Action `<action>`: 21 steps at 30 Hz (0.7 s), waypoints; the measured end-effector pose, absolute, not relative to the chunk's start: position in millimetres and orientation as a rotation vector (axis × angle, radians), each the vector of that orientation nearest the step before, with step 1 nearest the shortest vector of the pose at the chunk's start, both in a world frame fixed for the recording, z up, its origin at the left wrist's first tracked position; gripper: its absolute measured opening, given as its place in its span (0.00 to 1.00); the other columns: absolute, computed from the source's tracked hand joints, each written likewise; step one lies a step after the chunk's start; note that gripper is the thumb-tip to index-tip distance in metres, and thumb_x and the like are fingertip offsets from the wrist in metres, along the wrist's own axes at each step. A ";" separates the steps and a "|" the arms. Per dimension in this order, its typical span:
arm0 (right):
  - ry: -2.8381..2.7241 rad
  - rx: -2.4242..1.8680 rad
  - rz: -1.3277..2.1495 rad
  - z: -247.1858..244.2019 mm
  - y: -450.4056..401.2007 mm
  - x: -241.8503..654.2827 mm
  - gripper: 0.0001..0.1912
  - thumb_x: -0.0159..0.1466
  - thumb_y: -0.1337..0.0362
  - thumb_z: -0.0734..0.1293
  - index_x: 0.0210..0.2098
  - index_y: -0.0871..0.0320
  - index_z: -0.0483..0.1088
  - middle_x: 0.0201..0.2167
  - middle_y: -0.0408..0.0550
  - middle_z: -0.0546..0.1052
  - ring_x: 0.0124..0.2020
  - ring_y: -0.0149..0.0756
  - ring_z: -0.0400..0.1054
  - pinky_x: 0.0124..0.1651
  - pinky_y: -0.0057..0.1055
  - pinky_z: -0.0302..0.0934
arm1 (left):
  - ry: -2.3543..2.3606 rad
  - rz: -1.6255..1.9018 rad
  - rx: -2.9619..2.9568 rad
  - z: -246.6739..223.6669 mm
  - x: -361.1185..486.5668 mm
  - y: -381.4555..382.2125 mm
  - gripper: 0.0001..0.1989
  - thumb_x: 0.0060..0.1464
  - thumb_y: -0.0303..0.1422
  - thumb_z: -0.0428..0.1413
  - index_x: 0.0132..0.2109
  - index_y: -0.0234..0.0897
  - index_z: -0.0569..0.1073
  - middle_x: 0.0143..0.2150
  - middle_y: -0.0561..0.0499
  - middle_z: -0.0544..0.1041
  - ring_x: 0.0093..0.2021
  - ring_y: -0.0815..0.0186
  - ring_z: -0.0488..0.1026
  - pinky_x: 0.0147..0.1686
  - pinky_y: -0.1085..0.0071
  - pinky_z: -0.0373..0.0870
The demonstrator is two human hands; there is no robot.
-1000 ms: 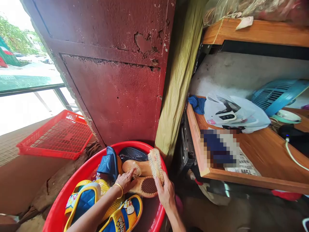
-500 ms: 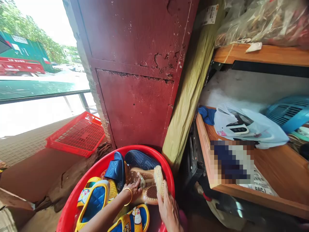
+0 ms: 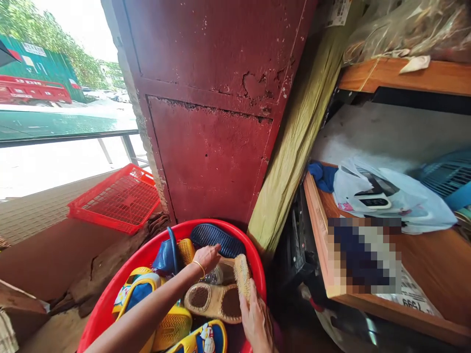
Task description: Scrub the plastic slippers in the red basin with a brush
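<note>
Left hand (image 3: pixel 207 258): shifted toward basin's (image 3: pixel 258 272) far edge, near navy slipper (image 3: pixel 215 239); grip unclear
Right hand (image 3: pixel 256 318): gripping brush (image 3: pixel 242 277)
Tan sole (image 3: pixel 214 302): uncovered, likely scrubbable

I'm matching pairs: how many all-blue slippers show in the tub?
2 in the red tub: a tilted slipper at left, a sole-up slipper at the back; others may be hidden.

Number, upside down, looks like "7599" on sheet of paper (image 3: pixel 412 294), 4 o'clock, lying on the wooden surface (image 3: pixel 419 260). White sign (image 3: pixel 34 49) on green wall (image 3: pixel 55 68) outside, 10 o'clock: characters too small to read. White lettering on red truck (image 3: pixel 33 90), between 9 and 10: illegible. Printed label (image 3: pixel 339 12) on wrapped pole (image 3: pixel 305 132), between 1 and 2: blurred.
</note>
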State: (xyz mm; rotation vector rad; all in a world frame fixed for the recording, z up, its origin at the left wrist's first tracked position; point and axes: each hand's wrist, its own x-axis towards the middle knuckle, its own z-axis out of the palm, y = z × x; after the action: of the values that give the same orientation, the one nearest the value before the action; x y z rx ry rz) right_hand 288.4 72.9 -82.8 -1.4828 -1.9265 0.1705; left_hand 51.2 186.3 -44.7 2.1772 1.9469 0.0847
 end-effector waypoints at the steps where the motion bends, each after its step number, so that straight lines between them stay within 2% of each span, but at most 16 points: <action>1: -1.914 -1.495 0.208 -81.4 73.8 288.5 0.27 0.73 0.55 0.52 0.65 0.53 0.68 0.40 0.57 0.84 0.39 0.52 0.81 0.36 0.40 0.73 | 1.975 0.069 2.188 -38.9 49.6 197.6 0.18 0.65 0.36 0.53 0.58 0.37 0.72 0.53 0.42 0.78 0.52 0.55 0.76 0.52 0.53 0.73; 3: -1.884 -1.524 0.263 -80.5 75.5 288.2 0.27 0.72 0.55 0.53 0.66 0.53 0.67 0.43 0.57 0.83 0.41 0.54 0.80 0.38 0.43 0.73 | 1.989 0.044 2.237 -31.9 49.4 216.1 0.22 0.60 0.30 0.54 0.61 0.39 0.71 0.62 0.38 0.73 0.60 0.50 0.71 0.58 0.53 0.67; 6: -1.859 -1.549 0.302 -81.4 78.2 288.0 0.27 0.72 0.56 0.55 0.67 0.50 0.65 0.43 0.55 0.83 0.43 0.54 0.80 0.40 0.44 0.73 | 1.944 -0.004 2.318 -33.5 56.6 234.6 0.37 0.51 0.25 0.57 0.68 0.43 0.63 0.73 0.38 0.61 0.67 0.47 0.63 0.61 0.53 0.63; 8: -1.861 -1.545 0.311 -81.9 80.1 288.5 0.27 0.72 0.57 0.55 0.69 0.48 0.63 0.42 0.54 0.83 0.45 0.54 0.79 0.41 0.44 0.73 | 1.914 -0.048 2.352 -39.5 64.0 244.2 0.45 0.46 0.25 0.60 0.71 0.44 0.59 0.73 0.37 0.59 0.67 0.44 0.63 0.60 0.52 0.63; 11: -1.864 -1.552 0.347 -80.7 82.7 288.8 0.28 0.72 0.57 0.55 0.70 0.50 0.61 0.46 0.55 0.83 0.46 0.55 0.79 0.42 0.45 0.73 | 1.887 -0.121 2.392 -47.2 73.4 256.5 0.51 0.38 0.27 0.66 0.71 0.41 0.58 0.69 0.31 0.63 0.64 0.40 0.66 0.59 0.50 0.62; 14: -1.870 -1.561 0.360 -78.9 84.3 286.9 0.28 0.72 0.57 0.55 0.70 0.50 0.61 0.46 0.54 0.82 0.47 0.55 0.78 0.44 0.45 0.73 | 1.862 -0.183 2.437 -48.6 76.8 262.9 0.52 0.35 0.31 0.70 0.69 0.39 0.62 0.66 0.29 0.66 0.63 0.40 0.67 0.61 0.49 0.59; 18: -1.855 -1.559 0.300 -77.8 84.8 283.9 0.27 0.72 0.56 0.56 0.68 0.51 0.63 0.46 0.55 0.82 0.47 0.54 0.79 0.44 0.44 0.73 | 1.821 -0.242 2.494 -43.5 77.8 261.9 0.50 0.32 0.35 0.73 0.65 0.39 0.66 0.68 0.30 0.66 0.67 0.40 0.62 0.66 0.48 0.52; 21: -1.820 -1.516 0.270 -75.7 86.1 287.0 0.27 0.73 0.54 0.54 0.67 0.54 0.64 0.45 0.57 0.83 0.42 0.54 0.80 0.39 0.43 0.73 | 1.794 -0.255 2.524 -37.2 82.3 260.5 0.49 0.32 0.36 0.74 0.63 0.35 0.68 0.62 0.32 0.72 0.63 0.42 0.68 0.65 0.50 0.53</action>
State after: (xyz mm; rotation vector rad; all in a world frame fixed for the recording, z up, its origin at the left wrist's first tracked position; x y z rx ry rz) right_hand 287.0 86.1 -75.7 -1.5163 -1.8197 0.2695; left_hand 82.3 260.5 -37.2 2.5240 1.7943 -0.2546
